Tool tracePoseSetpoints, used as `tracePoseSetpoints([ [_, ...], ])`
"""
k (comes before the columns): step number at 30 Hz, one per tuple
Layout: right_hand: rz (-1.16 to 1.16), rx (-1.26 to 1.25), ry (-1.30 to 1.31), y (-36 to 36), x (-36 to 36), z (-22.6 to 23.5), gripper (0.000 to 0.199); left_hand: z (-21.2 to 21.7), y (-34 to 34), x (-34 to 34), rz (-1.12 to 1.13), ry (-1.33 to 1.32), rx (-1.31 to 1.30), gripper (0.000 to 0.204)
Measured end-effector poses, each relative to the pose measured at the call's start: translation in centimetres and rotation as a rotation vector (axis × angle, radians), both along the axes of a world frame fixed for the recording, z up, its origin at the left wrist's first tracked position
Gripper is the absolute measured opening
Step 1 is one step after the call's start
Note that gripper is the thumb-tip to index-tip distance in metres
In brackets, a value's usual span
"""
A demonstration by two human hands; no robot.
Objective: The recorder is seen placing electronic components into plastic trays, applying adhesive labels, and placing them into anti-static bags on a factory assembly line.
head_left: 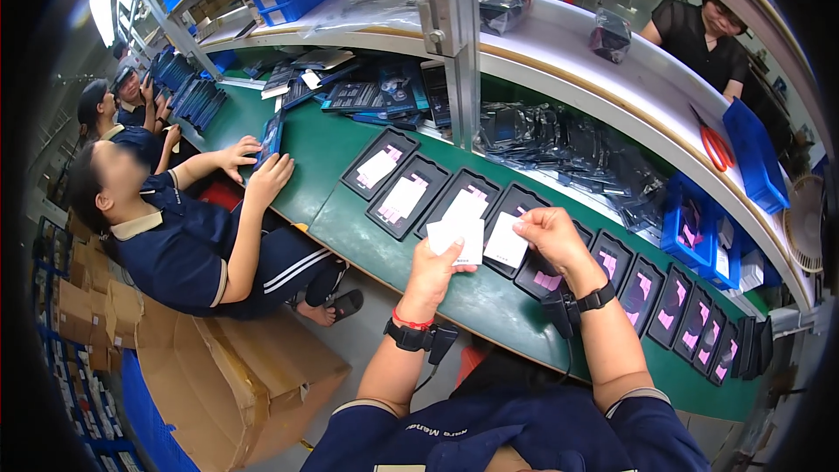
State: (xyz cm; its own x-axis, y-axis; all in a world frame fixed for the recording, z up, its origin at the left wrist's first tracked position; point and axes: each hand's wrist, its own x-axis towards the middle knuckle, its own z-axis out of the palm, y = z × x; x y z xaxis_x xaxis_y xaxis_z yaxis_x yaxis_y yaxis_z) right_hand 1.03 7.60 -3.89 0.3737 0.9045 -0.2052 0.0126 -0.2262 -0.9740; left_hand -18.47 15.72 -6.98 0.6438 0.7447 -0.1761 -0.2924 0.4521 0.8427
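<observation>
The left grip [433, 264] closes thumb and fingers on a small fanned stack of thin white rectangular cards [458, 243], while the right grip [558, 236] pinches a single white rectangular card [507, 241] by its upper end, above the fourth black shallow rectangular plastic tray [535, 198] from the left in a row on the green-topped desk [341, 220]. Whether that card touches the tray is hard to tell. It is tilted, so letting go at this angle could leave it lying across the rim or shift the loose-looking pink pieces [521, 211] beneath. The stack seems the likelier source of a miscount: thin, smooth cards may cling in pairs, and a loosened thumb might let the fan slide onto the third black tray [491, 182], which has a white card [465, 204] in it. The black strapped-on box [559, 310] at the right wrist hangs close to the fifth black tray [530, 271]; a low sweep of that forearm could catch its edge, and because neighbouring trays stand so near one another, one knock might push several askew or towards the desk's front edge.
</observation>
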Motion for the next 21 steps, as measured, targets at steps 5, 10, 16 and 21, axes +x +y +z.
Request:
tracePoseSetpoints([
  [5,-0.215,-0.086,-0.414,0.3,1.2,-1.3,0.024,0.0,0.1,-0.1,0.091,0.044,0.111,0.026],
  [10,-0.256,-0.242,-0.945,0.7,-0.2,-0.8,0.042,0.1,-1.3,2.6,-0.160,0.110,0.131,0.024],
  [16,-0.184,-0.138,-0.570,-2.8,3.2,-2.7,0.020,0.5,-1.8,4.6,-0.254,0.268,0.116,0.024],
  [21,-0.185,-0.258,-0.611,-6.9,3.6,-0.5,0.024,-0.1,-2.0,4.4,-0.119,0.227,0.111,0.021],
])
